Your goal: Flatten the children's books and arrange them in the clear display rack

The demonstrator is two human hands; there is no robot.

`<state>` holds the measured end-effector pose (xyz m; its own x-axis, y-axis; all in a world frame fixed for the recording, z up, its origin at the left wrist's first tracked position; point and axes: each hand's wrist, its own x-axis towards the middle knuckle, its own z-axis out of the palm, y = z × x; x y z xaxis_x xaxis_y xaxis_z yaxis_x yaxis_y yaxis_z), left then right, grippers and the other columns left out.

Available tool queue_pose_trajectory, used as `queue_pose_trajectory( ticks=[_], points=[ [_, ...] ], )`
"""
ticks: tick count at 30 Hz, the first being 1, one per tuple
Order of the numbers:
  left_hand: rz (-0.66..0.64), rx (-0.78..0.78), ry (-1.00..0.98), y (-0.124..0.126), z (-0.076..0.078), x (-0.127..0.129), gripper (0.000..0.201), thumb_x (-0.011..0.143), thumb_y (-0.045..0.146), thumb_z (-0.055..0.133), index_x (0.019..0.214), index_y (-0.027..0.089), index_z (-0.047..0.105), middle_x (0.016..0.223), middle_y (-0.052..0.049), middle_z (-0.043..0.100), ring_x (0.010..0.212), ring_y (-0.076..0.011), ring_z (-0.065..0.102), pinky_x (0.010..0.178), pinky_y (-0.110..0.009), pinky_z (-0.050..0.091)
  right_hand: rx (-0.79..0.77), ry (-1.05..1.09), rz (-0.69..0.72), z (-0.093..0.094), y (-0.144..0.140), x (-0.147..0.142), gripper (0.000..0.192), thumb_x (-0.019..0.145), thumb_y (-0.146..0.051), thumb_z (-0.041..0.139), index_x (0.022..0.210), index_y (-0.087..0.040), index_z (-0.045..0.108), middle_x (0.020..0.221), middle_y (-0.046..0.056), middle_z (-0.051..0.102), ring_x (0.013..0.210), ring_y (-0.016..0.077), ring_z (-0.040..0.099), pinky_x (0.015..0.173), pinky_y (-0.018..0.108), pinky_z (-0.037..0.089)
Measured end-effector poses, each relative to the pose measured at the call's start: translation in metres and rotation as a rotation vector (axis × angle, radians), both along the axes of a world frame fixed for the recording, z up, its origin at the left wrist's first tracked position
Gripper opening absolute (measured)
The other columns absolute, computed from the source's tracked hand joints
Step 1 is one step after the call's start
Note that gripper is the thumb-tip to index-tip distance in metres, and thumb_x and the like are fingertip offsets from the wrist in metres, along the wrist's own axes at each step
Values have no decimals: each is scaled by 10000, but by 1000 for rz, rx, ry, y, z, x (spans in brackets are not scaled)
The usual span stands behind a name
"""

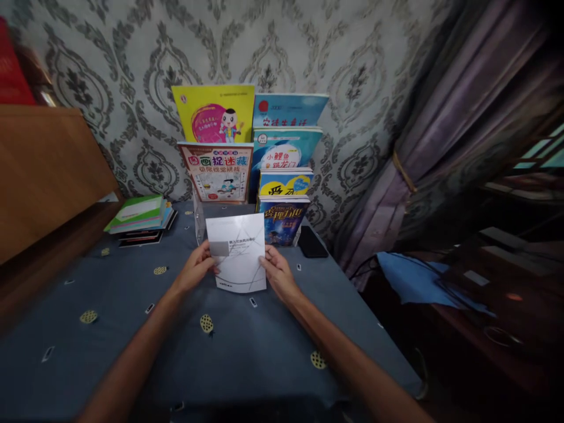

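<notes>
A thin white booklet (240, 267) with a grey block and dark print on its cover is held up in front of me by both side edges. My left hand (199, 262) pinches its left edge, and my right hand (278, 270) grips the right edge, thumb on the front. Just behind it stands a book rack (199, 220) with books in two columns. On the left are a yellow book (214, 114) and a picture book (218, 173). A dark blue book (286, 220) stands lowest on the right, below several blue and yellow covers.
A stack of books (140, 214) with a green one on top lies at the back left, beside a wooden board (48, 176). A black phone (314, 242) lies right of the rack. A tied curtain (396, 176) hangs beyond the table's (110, 352) right edge.
</notes>
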<state>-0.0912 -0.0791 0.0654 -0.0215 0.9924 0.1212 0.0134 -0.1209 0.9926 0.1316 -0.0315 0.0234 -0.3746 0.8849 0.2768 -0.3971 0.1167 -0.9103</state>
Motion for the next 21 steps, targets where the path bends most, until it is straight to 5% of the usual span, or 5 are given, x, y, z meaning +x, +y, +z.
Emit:
queue_pose_trajectory(
  ticks=[10,21],
  points=[
    [-11,64,28,4,-27,1,488,637,268,592,1104,153,670,912,-52,724,665,-141,564,584,-244,505,313,-246,-126,-10,5,9,263,934,-483,576,997,-230,615,985,46,713,925,223,657,859,344,506],
    [99,103,93,16,-32,-9,536,675,346,630,1182,173,603,906,-33,671,666,-144,577,544,-239,509,430,-414,-275,1,28,2,148,864,-361,572,855,-217,604,775,5,595,731,185,556,644,276,418]
  ],
)
